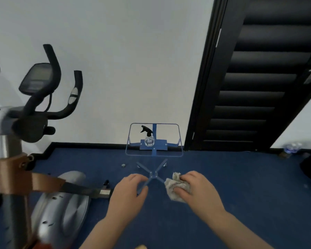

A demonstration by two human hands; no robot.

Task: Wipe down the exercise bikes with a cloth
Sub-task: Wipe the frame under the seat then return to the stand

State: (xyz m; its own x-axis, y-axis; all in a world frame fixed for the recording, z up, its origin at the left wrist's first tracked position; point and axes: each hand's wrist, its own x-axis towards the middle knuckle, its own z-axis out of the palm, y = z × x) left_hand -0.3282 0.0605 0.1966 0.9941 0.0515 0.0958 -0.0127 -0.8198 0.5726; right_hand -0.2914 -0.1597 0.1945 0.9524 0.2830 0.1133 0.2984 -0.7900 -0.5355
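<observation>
A white wall (133,60) fills the upper middle of the frame, and a dark slatted door (255,83) runs down the upper right to a blue carpet (241,186) that covers the lower half. An exercise bike (48,203) takes the left side: its black handlebars (68,97) and a grey console (34,78) rise in the upper left, its silver housing sits at the lower left, and a brown strap (25,178) wraps its post at the left edge. At the centre, against the wall, stands a small clear-topped table (176,137) with a blue frame and a crossed base. A clear spray bottle (148,137) with a black trigger head stands upright on the tabletop, left of its middle. Both hands reach in from the bottom centre, below the table's base. The left hand (129,191) holds nothing, its fingers curled loosely inward and not closed together. The right hand (199,189) is clamped around a crumpled pale cloth (174,186), which bunches out on the side nearest the left hand, well apart from the bike. A blurred plastic bottle (291,148) lies at the far right by the wall.
</observation>
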